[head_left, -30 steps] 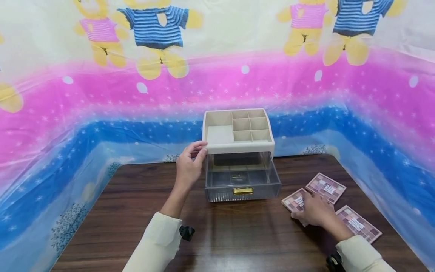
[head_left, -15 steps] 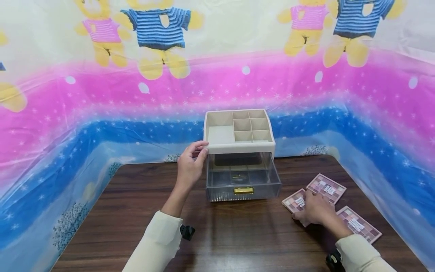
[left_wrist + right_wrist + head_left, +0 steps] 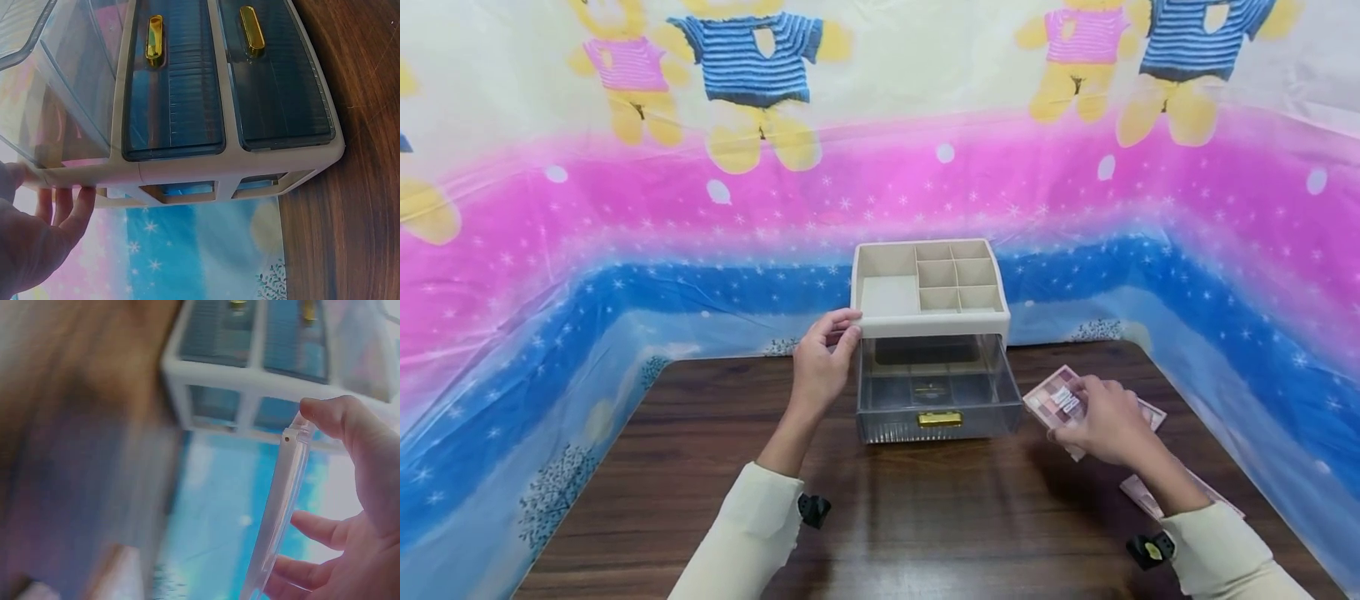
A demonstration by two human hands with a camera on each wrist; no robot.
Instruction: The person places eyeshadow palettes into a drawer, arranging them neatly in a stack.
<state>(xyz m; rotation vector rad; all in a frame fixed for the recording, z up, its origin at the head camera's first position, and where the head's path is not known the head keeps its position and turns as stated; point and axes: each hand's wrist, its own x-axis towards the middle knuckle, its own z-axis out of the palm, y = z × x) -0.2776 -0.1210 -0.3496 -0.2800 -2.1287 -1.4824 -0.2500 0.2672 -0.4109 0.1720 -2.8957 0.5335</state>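
My left hand (image 3: 822,362) grips the left front corner of a cream drawer organizer (image 3: 934,322), thumb at the front and fingers along the side. Its clear top drawer (image 3: 887,423) is pulled out, with a gold handle (image 3: 940,419). Two lower drawers (image 3: 178,94) are closed in the left wrist view. To the right of the organizer, my right hand (image 3: 1111,421) pinches an eyeshadow palette (image 3: 1052,398) above the table. In the right wrist view, this palette (image 3: 275,506) appears edge-on between thumb and fingers.
Another eyeshadow palette (image 3: 1153,415) is partly hidden behind my right hand. A further one (image 3: 1141,497) lies beneath the right forearm. The dark wood table (image 3: 715,517) meets a patterned cloth backdrop (image 3: 880,192) at its back and sides. Divided compartments (image 3: 936,273) top the organizer.
My right hand has picked up the left palette from the table, raising and tilting it slightly. The left hand stays at the organizer's corner, and the drawer has not moved.
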